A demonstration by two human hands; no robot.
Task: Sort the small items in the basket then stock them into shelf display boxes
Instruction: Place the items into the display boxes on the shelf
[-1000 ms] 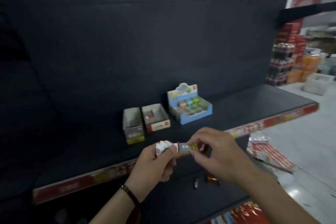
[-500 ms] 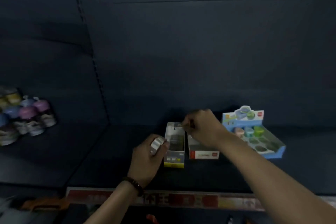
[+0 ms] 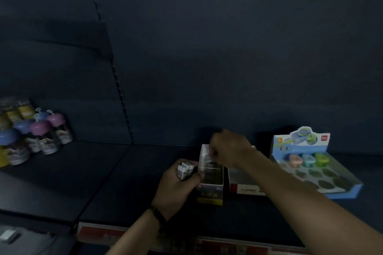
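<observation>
The setting is a retail shop: dark gondola shelving (image 3: 207, 89) with a slotted upright (image 3: 116, 72), a red price strip (image 3: 207, 244), cardboard display boxes (image 3: 211, 184) and grouped capped bottles (image 3: 41, 134).

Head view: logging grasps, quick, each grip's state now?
Left grip: holds small white packets.
Right grip: pinches a small item in the narrow display box.

One view, head-worn and wide-angle; we look forward and slightly down at a dark blue shop shelf (image 3: 132, 174), its dark back panel (image 3: 228, 58) filling the upper frame. We stand close: both forearms enter from the bottom edge, left hand (image 3: 176, 187) and right hand (image 3: 230, 149) at centre, near enough to separate the small white packets (image 3: 185, 168) the left hand holds. Frame edges curve and blur.
</observation>
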